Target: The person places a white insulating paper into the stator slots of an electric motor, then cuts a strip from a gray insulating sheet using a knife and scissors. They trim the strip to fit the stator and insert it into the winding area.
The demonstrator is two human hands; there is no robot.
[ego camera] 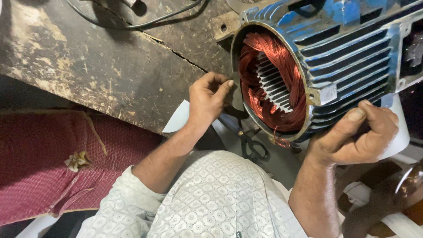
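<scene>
The blue ribbed metal motor housing (348, 57) with copper wire windings (275, 83) fills the upper right of the frame, lying on the worn dark desk (110, 66). The left hand (207, 99) pinches closed at the housing's rim; the right hand (357, 134) clasps its lower side. Black-handled scissors (253, 147) lie below centre.

Repair workshop: opened motor stator (317, 66), scarred workbench (101, 61).

No packages, labels, signs or screens show anywhere in the frame.
</scene>
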